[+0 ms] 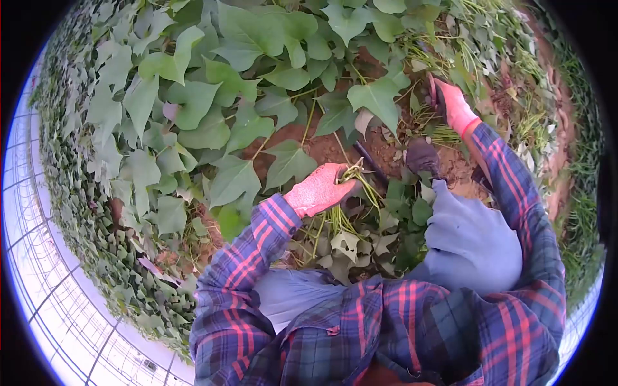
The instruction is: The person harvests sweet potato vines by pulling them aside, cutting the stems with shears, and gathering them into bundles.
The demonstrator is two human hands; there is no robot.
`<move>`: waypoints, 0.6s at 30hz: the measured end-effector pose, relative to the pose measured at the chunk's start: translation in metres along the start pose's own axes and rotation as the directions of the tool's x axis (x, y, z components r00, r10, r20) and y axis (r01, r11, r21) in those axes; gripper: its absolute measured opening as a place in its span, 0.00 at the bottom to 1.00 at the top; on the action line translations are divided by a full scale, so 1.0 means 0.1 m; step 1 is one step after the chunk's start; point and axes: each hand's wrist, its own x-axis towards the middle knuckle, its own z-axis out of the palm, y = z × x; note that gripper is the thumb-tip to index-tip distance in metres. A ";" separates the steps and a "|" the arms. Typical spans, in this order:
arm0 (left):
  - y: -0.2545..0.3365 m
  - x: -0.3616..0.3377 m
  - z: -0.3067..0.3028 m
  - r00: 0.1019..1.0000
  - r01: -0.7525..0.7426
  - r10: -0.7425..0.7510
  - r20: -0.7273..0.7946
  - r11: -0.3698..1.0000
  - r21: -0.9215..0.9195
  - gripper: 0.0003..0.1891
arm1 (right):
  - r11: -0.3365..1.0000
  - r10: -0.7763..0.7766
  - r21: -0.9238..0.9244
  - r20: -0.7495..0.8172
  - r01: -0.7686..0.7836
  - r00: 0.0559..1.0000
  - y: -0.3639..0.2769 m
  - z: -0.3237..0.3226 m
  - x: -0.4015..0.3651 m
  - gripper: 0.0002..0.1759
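My left hand [325, 190], in a pink glove with a dark palm, is closed around a bunch of vine cuttings [362, 177]. Their pale cut ends stick out above the fist, and stems with lobed leaves hang below it, over my lap. Farther forward on the right, my right hand [449, 105], gloved the same way, reaches in among the stems at the edge of the leafy vines [251, 38]. Its fingers look curled; a thin reddish edge shows beside them, but what they grip is hidden by the glove and foliage.
A dark shoe [421, 157] stands on brown soil [454, 164] between the hands. A black rod or tube [371, 162] lies beside the left hand. Cut stems [489, 45] are heaped at upper right. A wire grid [51, 283] borders the bed on the left.
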 end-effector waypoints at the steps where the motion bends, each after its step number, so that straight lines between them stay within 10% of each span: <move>1: 0.15 -0.01 -0.01 0.999 0.037 -0.038 -0.028 0.999 -0.011 0.18 | 0.988 0.085 -0.136 0.110 -0.070 0.990 -0.21 -0.04 0.01 0.15; 2: 0.33 -0.04 -0.02 0.996 0.071 -0.071 -0.053 0.997 -0.017 0.18 | 0.990 0.088 -0.124 0.113 -0.074 0.990 -0.22 0.06 0.10 0.15; 4: 0.60 0.00 -0.01 0.997 0.032 -0.032 -0.067 0.999 -0.010 0.18 | 0.768 -0.549 -0.382 0.023 0.514 0.836 -0.13 0.42 0.25 0.18; 6: 0.77 0.22 0.08 0.984 -0.121 0.111 -0.137 0.990 -0.068 0.18 | 0.650 -0.486 -0.444 0.381 0.616 0.787 -0.16 0.64 0.22 0.24; 10: 1.27 0.81 0.05 0.939 -0.234 0.217 -0.267 0.972 -0.032 0.20 | 0.540 -0.453 -0.527 0.475 0.656 0.755 -0.06 0.69 0.31 0.24; 12: 1.38 1.27 -0.04 0.908 -0.194 0.217 -0.357 0.976 0.100 0.23 | 0.300 -0.512 -0.483 0.647 0.823 0.566 -0.06 0.47 0.48 0.24; 18: 1.14 1.90 -0.55 0.751 0.143 -0.057 -0.657 0.987 0.077 0.25 | 0.253 -0.374 -0.715 0.549 0.652 0.747 -0.53 -0.28 0.39 0.22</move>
